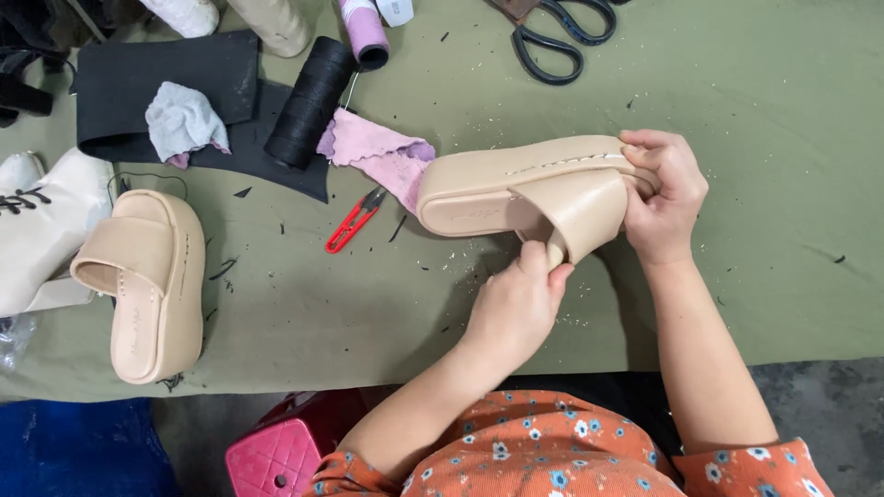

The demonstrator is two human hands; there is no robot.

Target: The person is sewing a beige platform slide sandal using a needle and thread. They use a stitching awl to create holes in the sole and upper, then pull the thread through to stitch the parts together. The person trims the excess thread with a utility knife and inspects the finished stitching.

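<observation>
2 hands on beige sandal

Your table wears olive cloth. On it you have a beige platform sandal, red thread snips, black scissors, a black thread spool, a pink rag and black sheet material.

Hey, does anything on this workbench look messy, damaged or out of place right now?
Nothing looks damaged. The green table is littered with small dark thread snippets and pale crumbs, thickest under the beige sandal held by the left hand and right hand. A crumpled pink cloth lies beside it.
</observation>
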